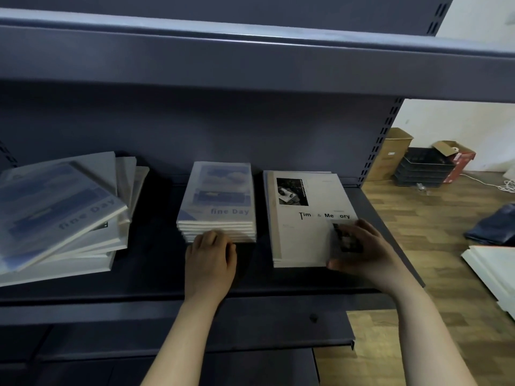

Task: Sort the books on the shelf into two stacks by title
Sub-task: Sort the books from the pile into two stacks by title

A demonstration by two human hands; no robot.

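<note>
grey metal shelf (156, 263) carries all the books. the fine day stack (220, 201) sits in the middle of the shelf, and the time & memory stack (303, 232) sits just beside it toward the right end. a messy pile (64, 218) leans every which way at the left end, not sorted yet.

the left hand (210, 257) has its fingers pressed against the front side of the fine day stack, holding nothing. the right hand (362, 252) pinches the near right corner of the time & memory stack, fingers on the cover and thumb at the front edge.

i think the step now is making both stacks neat. to do it well, push softly and straight toward the back wall, so all the book edges line up. do not push at a slant, or the top books will slide off. leave a gap between the stacks.
</note>
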